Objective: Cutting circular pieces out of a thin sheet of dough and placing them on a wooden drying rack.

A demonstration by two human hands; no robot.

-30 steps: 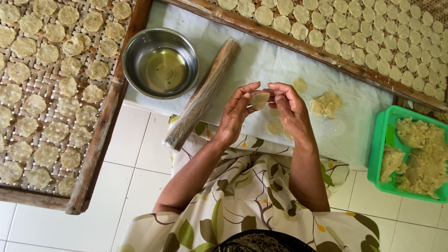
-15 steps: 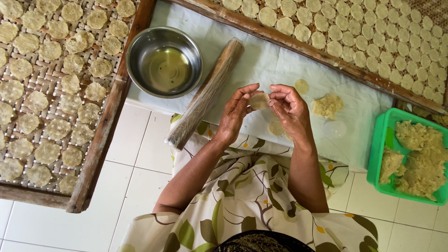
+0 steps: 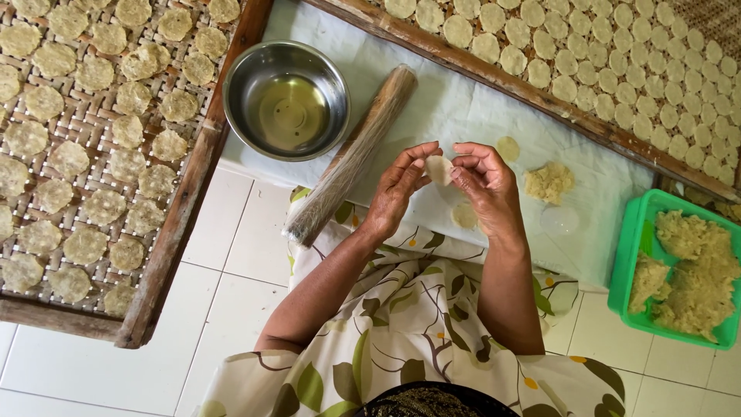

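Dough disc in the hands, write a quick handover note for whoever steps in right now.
Left hand and right hand: both pinch one small dough disc between the fingers, held above the white cloth.
On the cloth: a small dough lump, two flat discs, a wrapped rolling pin and a steel bowl with clear liquid.
Green basket at the right holds more raw dough.
Done: the left bamboo tray and the upper tray are largely covered with discs.
Left: the held disc is not laid on a tray; dough remains in the basket.
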